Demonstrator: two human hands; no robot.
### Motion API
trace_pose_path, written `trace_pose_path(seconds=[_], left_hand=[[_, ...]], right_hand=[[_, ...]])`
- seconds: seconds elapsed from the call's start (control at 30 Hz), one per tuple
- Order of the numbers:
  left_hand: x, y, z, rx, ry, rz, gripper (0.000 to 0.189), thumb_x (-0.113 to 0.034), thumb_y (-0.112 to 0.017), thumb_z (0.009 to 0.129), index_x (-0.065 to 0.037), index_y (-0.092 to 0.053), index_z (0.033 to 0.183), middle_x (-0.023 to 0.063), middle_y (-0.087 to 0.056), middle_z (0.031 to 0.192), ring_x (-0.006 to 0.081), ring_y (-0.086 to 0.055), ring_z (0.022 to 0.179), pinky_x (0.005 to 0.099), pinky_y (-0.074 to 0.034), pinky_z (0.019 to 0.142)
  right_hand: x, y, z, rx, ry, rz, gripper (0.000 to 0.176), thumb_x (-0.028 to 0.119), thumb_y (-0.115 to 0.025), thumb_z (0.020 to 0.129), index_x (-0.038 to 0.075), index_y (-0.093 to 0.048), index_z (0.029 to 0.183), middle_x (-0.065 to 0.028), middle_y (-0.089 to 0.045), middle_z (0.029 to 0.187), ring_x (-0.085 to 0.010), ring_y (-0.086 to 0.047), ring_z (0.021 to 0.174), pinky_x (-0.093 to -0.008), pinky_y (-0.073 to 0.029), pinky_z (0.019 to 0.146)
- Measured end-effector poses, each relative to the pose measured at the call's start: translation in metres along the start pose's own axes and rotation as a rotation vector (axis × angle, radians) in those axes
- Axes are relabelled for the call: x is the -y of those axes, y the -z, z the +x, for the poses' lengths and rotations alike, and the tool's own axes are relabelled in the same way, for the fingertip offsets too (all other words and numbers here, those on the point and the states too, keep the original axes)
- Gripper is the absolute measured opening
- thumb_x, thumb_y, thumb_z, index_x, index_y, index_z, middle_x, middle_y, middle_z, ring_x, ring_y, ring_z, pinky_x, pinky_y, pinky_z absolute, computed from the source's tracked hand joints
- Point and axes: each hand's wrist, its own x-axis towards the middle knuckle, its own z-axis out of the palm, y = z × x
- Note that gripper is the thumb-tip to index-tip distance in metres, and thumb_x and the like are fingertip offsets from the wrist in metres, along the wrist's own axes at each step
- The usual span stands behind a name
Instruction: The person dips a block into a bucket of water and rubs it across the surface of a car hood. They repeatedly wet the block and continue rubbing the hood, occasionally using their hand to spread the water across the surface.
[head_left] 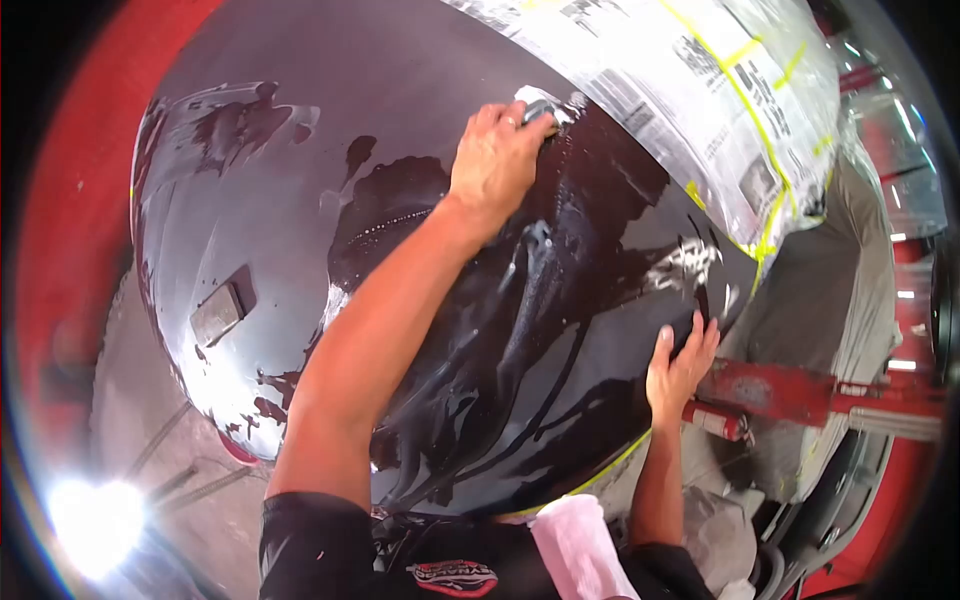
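Observation:
My left hand (495, 165) reaches across a large, dark, curved panel (400, 100). Its fingers are closed around a small grey block (538, 108), pressed on the wet surface near the panel's upper right edge, with white foam beside it. A ring shows on one finger. My right hand (682, 375) rests on the panel's lower right side with its fingers spread, holding nothing. Water and milky streaks cover much of the panel between my hands. Another small grey block (218, 316) lies on the panel at the left.
Newspaper and plastic sheeting (700, 110) with yellow tape border the panel at the upper right. A red metal arm (770, 390) stands right of my right hand. At the lower left is a bright lamp (97, 525). A white cloth (578, 545) hangs by my shirt.

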Motion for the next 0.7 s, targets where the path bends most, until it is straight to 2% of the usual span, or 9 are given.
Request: trace_pose_path(seconds=[0.1,0.13,0.23,0.27,0.33,0.43,0.5,0.63,0.7], left_hand=[[0.009,-0.015,0.022,-0.003,0.008,0.034,0.036,0.001,-0.064,0.083,-0.013,-0.071,0.116,0.0163,-0.066,0.122,0.0384,-0.062,0.109,0.0452,-0.051,0.096],[0.003,0.001,0.021,0.103,0.034,-0.012,0.038,0.0,-0.063,0.084,-0.014,-0.072,0.118,0.0157,-0.067,0.124,0.0389,-0.062,0.111,0.0444,-0.05,0.098],[-0.007,0.037,-0.027,0.173,-0.039,0.008,0.036,-0.003,-0.062,0.086,-0.013,-0.071,0.12,0.0154,-0.067,0.126,0.0389,-0.062,0.111,0.0437,-0.05,0.099],[-0.005,0.038,-0.034,0.177,-0.054,0.015,0.036,-0.003,-0.062,0.086,-0.013,-0.071,0.12,0.0154,-0.067,0.126,0.0389,-0.062,0.111,0.0437,-0.05,0.099],[-0.005,0.036,-0.045,0.055,-0.054,0.021,0.034,-0.003,-0.062,0.087,-0.013,-0.071,0.118,0.0149,-0.068,0.123,0.0391,-0.062,0.11,0.0437,-0.05,0.099],[0.0,0.011,0.007,0.156,-0.026,0.023,0.038,-0.002,-0.067,0.085,-0.015,-0.07,0.12,0.0146,-0.068,0.121,0.0384,-0.062,0.11,0.045,-0.05,0.099],[0.004,0.008,0.014,0.139,-0.051,0.002,0.039,-0.003,-0.068,0.085,-0.015,-0.07,0.121,0.015,-0.068,0.12,0.0383,-0.062,0.11,0.0453,-0.05,0.099],[0.007,0.032,-0.043,0.065,-0.101,0.043,0.036,-0.007,-0.068,0.087,-0.015,-0.07,0.122,0.0165,-0.067,0.123,0.038,-0.062,0.112,0.0459,-0.051,0.097],[0.005,0.029,-0.027,0.086,-0.089,0.018,0.032,-0.009,-0.066,0.089,-0.014,-0.071,0.12,0.0167,-0.066,0.125,0.0384,-0.062,0.113,0.0456,-0.051,0.097]], right_hand=[[0.01,0.002,0.003,-0.004,-0.061,0.008,0.064,0.041,-0.06,0.097,0.006,-0.043,0.148,-0.0291,-0.031,0.157,-0.0454,-0.026,0.147,-0.0573,-0.022,0.118],[0.011,0.002,0.003,-0.011,-0.067,0.009,0.064,0.042,-0.06,0.097,0.006,-0.044,0.147,-0.0293,-0.03,0.157,-0.0453,-0.026,0.147,-0.0577,-0.022,0.118],[0.01,0.002,0.005,-0.026,-0.071,0.031,0.065,0.044,-0.06,0.096,0.007,-0.044,0.147,-0.0296,-0.029,0.157,-0.045,-0.026,0.147,-0.0587,-0.022,0.118],[0.012,0.002,0.006,-0.028,-0.068,0.013,0.065,0.045,-0.06,0.096,0.007,-0.044,0.147,-0.0295,-0.029,0.157,-0.045,-0.026,0.147,-0.0587,-0.022,0.118],[0.016,0.004,0.006,-0.024,-0.086,-0.013,0.066,0.046,-0.06,0.096,0.007,-0.044,0.147,-0.0294,-0.029,0.157,-0.0448,-0.026,0.147,-0.0583,-0.022,0.118],[0.018,0.006,0.006,-0.031,-0.096,0.003,0.066,0.047,-0.06,0.096,0.009,-0.044,0.147,-0.0295,-0.029,0.158,-0.0444,-0.026,0.147,-0.0578,-0.022,0.118],[0.017,0.006,0.006,-0.028,-0.109,0.022,0.066,0.048,-0.059,0.096,0.01,-0.044,0.148,-0.0297,-0.028,0.158,-0.044,-0.025,0.148,-0.0574,-0.022,0.119],[0.019,0.009,0.003,-0.011,-0.127,0.025,0.066,0.049,-0.058,0.096,0.011,-0.043,0.148,-0.0288,-0.026,0.159,-0.0431,-0.023,0.149,-0.0569,-0.02,0.119],[0.02,0.009,0.006,0.009,-0.138,-0.02,0.066,0.049,-0.058,0.096,0.011,-0.043,0.148,-0.0283,-0.025,0.16,-0.0426,-0.022,0.149,-0.0577,-0.02,0.119]])
